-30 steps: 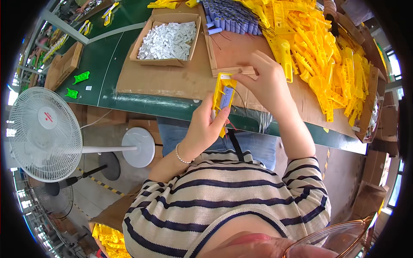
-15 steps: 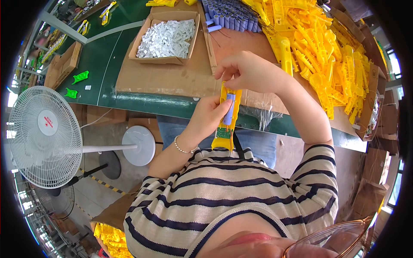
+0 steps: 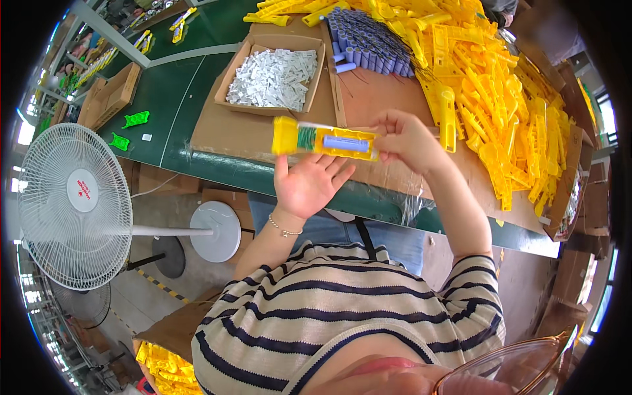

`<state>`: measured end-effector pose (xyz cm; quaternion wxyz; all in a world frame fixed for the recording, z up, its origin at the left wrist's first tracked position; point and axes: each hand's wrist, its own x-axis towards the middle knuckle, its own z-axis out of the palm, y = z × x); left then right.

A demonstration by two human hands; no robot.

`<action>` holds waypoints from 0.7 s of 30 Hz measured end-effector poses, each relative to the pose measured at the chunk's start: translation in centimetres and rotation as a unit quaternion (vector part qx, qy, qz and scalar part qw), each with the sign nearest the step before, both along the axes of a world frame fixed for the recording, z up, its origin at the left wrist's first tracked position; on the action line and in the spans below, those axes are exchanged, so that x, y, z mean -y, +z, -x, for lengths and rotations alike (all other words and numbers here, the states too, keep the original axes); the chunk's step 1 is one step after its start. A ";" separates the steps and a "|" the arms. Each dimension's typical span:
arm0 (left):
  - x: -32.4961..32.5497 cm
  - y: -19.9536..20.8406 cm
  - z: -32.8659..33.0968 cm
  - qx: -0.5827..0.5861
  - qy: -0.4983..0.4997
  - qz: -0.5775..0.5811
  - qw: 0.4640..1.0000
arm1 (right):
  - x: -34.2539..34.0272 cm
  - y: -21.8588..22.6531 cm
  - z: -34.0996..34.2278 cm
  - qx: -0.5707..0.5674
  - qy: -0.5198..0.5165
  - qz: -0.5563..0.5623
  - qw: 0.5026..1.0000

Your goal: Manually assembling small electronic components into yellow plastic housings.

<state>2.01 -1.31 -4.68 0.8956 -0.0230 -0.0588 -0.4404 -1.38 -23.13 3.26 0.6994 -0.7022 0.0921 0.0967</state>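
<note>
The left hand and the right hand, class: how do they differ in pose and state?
The left hand is open, palm showing; the right hand has bent fingers. The right hand grips one end of the yellow casing; the left hand is just below it in the picture, contact unclear. The left hand's wrist wears a bracelet; the right hand's wrist shows none. Both hands are bare.

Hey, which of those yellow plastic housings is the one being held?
The yellow plastic housing gripped at one end by the right hand, a purple cylindrical cell and green circuit board showing inside; those in the yellow heap lie loose.
</note>
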 end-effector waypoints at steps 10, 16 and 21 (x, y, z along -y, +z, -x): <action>1.6 4.7 -1.0 0.364 0.172 -0.321 0.857 | -5.6 -1.2 1.1 -0.056 -0.060 -0.214 0.973; 0.9 5.2 -2.8 0.369 0.175 -0.383 0.829 | -7.2 -2.1 -0.4 -0.022 -0.101 -0.206 0.973; 0.4 5.7 -6.8 0.354 0.191 -0.402 0.823 | -7.5 -0.1 -2.4 -0.031 -0.097 -0.146 0.984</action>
